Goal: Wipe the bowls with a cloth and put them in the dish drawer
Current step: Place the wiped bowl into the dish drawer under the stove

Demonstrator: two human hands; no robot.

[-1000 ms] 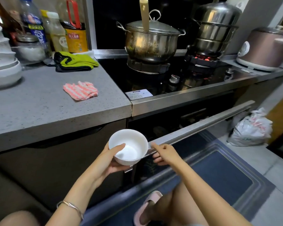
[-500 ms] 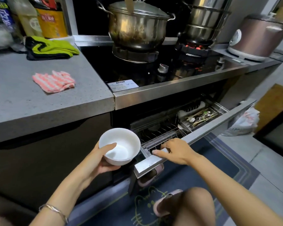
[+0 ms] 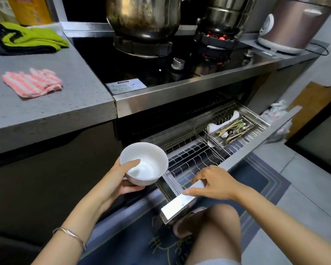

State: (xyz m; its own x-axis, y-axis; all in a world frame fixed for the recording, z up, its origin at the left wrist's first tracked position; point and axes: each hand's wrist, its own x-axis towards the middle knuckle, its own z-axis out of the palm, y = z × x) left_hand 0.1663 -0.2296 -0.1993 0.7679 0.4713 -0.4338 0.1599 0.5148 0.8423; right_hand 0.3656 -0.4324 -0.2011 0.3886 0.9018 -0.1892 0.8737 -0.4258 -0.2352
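A: What has moved since a moment ago?

B: The dish drawer (image 3: 181, 204) has slid further out from under the stove, so more of its wire rack (image 3: 191, 159) shows. The view has also dropped closer to it.

A: And the bowl?

B: The white bowl (image 3: 148, 165) sits upright in the left hand (image 3: 118, 180). It is in the air just beside the drawer's left front corner, not in the rack. The thumb hooks over the rim into the bowl, and the fingers (image 3: 130, 189) curl beneath its base.

A: The right hand?

B: The right hand (image 3: 215, 185) holds the top edge of the drawer's steel front. Its fingers (image 3: 199, 175) bend over the inner side and the thumb stretches along the outer side.

A: Anything in the drawer?

B: A cutlery tray (image 3: 234, 129) with chopsticks and spoons sits at the right end, with a white dish (image 3: 213, 127) just behind it.

A: The cloth?

B: The pink striped cloth (image 3: 32, 83) lies crumpled on the grey surface (image 3: 65, 111), well apart from both hands. A green cloth (image 3: 33, 38) lies behind it.
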